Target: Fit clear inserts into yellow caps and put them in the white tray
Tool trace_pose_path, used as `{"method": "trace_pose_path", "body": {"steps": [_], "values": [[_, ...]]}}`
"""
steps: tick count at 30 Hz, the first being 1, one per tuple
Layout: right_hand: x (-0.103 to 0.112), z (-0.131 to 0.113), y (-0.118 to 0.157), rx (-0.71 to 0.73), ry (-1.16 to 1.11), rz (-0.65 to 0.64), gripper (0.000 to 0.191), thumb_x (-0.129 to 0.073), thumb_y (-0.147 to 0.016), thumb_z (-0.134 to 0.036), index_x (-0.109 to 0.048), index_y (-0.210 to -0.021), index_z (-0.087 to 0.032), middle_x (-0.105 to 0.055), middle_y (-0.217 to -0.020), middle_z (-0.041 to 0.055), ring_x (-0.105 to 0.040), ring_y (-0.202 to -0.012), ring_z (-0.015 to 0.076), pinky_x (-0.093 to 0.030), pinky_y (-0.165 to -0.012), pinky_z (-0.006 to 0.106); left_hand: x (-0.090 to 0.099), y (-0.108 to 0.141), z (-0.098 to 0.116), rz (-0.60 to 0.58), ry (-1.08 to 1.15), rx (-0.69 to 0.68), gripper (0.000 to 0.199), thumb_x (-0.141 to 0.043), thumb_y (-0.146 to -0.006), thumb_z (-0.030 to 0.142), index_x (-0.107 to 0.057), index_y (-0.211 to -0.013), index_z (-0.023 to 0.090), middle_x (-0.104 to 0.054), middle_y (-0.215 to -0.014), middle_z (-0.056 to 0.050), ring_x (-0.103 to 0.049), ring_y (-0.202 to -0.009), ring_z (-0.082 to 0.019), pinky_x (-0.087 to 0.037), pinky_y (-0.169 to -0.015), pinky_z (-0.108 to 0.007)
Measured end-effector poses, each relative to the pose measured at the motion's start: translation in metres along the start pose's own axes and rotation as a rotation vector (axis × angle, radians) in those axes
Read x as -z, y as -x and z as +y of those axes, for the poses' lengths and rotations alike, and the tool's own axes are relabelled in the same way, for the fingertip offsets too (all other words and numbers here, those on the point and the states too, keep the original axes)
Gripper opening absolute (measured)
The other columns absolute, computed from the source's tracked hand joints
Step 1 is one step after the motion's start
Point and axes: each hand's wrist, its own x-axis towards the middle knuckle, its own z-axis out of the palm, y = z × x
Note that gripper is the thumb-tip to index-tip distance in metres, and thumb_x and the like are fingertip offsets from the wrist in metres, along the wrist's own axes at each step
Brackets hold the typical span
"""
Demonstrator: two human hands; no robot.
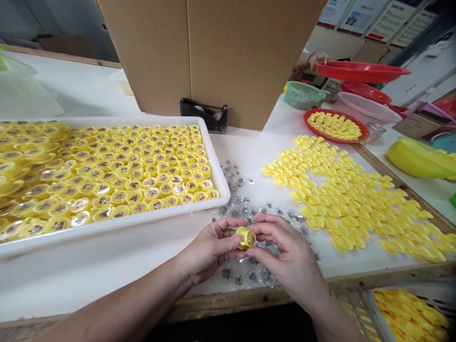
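Observation:
A small yellow spool-shaped plastic piece (243, 237), with a round picture face on its right end, is held between my hands above the table. My left hand (208, 249) pinches its yellow body between thumb and fingers. From the other side, my right hand (287, 249) has thumb and fingertips closed around the picture end. Beneath and around both hands lie many loose clear discs with small animal pictures (238, 279). To the right, many loose yellow plastic pieces (349, 199) are spread over the white tabletop.
A white tray (174, 216) full of yellow picture-topped pieces stands left. A tape dispenser (204, 115) sits before a large cardboard box (213, 57). A red tray (364, 135) holds yellow pieces; a basket (377, 304) stands lower right. Another person's hand (318, 58) touches a red tray (359, 71).

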Motion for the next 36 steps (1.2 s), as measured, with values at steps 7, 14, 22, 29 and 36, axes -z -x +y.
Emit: {"method": "trace_pose_path", "body": {"steps": [7,14,22,29,36], "values": [[0.008,-0.007,-0.003,0.076,0.043,-0.126,0.032,-0.063,-0.081,-0.008,-0.061,-0.107,-0.026,-0.063,-0.096,0.001,-0.06,-0.08,0.0154,-0.051,-0.07,0.028,-0.001,0.0,-0.001,0.002,-0.01,0.02,0.034,-0.078,-0.069,0.024,-0.064,-0.098,0.014,-0.067,-0.088,-0.005,-0.065,-0.074,-0.013,-0.053,-0.068,-0.023],[0.006,-0.006,-0.001,0.064,0.086,-0.083,0.025,-0.064,-0.081,-0.014,-0.062,-0.104,-0.024,-0.064,-0.093,0.0018,-0.062,-0.077,0.0164,-0.053,-0.069,0.029,-0.004,0.001,0.0,0.014,-0.009,0.024,0.033,-0.079,-0.067,0.025,-0.065,-0.095,0.014,-0.067,-0.089,-0.005,-0.065,-0.075,-0.013,-0.053,-0.067,-0.023],[0.009,-0.013,-0.002,0.19,0.188,-0.117,0.03,-0.06,-0.082,-0.005,-0.06,-0.106,-0.023,-0.063,-0.099,0.0036,-0.061,-0.092,0.0183,-0.051,-0.079,0.029,-0.003,0.001,0.0,-0.004,-0.006,0.027,0.034,-0.08,-0.065,0.026,-0.067,-0.094,0.013,-0.066,-0.085,-0.003,-0.064,-0.07,-0.011,-0.054,-0.065,-0.022],[0.007,-0.02,0.0,0.206,0.241,-0.13,0.024,-0.057,-0.085,-0.007,-0.059,-0.103,-0.022,-0.062,-0.096,0.0042,-0.061,-0.087,0.0175,-0.052,-0.073,0.028,-0.002,0.003,-0.002,-0.019,-0.079,-0.021,0.032,-0.08,-0.065,0.03,-0.07,-0.091,0.013,-0.066,-0.08,-0.004,-0.063,-0.065,-0.011,-0.052,-0.061,-0.022],[-0.001,-0.015,0.005,0.205,0.341,-0.112,0.015,-0.051,-0.088,-0.012,-0.059,-0.1,-0.018,-0.061,-0.093,0.0079,-0.061,-0.084,0.0212,-0.054,-0.073,0.035,0.001,0.002,-0.003,0.011,-0.226,-0.053,0.032,-0.076,-0.069,0.035,-0.071,-0.095,0.015,-0.067,-0.081,-0.005,-0.06,-0.069,-0.012,-0.049,-0.064,-0.024]]}}
